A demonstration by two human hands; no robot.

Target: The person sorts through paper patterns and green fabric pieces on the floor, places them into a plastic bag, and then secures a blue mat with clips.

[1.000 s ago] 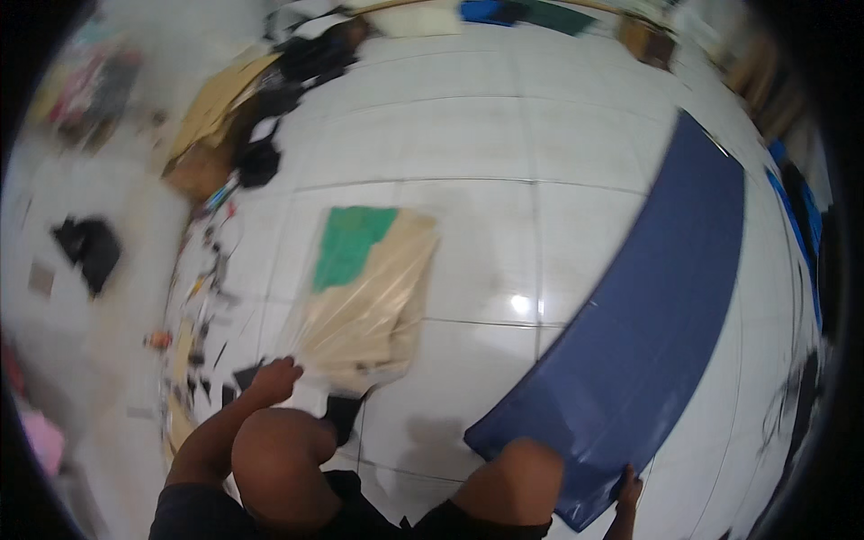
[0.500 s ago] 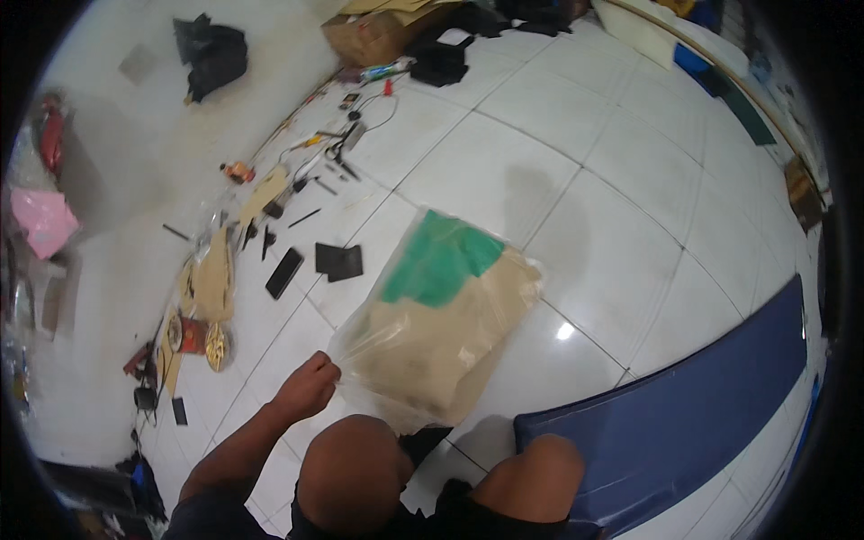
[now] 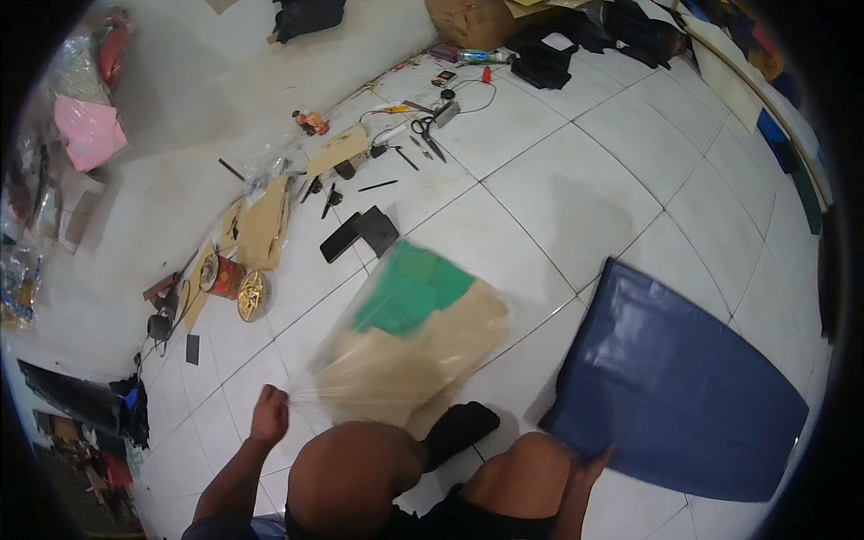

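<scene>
My left hand [image 3: 269, 415] is closed on the gathered edge of a clear plastic bag, which stretches away from it. Inside the bag [image 3: 418, 360] lie tan sheets with green pieces at the far end. Beside my right knee, my right hand [image 3: 585, 470] grips the near edge of a large dark blue sheet [image 3: 688, 387]; the knee partly hides this hand. The blue sheet has a glossy surface and a curved right side.
Beyond the bag lie a phone [image 3: 340, 238], black flat pieces [image 3: 378, 230] and scissors [image 3: 428, 140]. To the left are a red tin [image 3: 221, 275], a container of gold-coloured bits [image 3: 252, 297] and tan scraps [image 3: 265, 225]. A cardboard box [image 3: 470, 22] stands at the back.
The blue sheet has swung round and moved farther from me, with my right hand now visible at it. My left hand has drawn the bag toward the lower left. The black pieces now touch the phone.
</scene>
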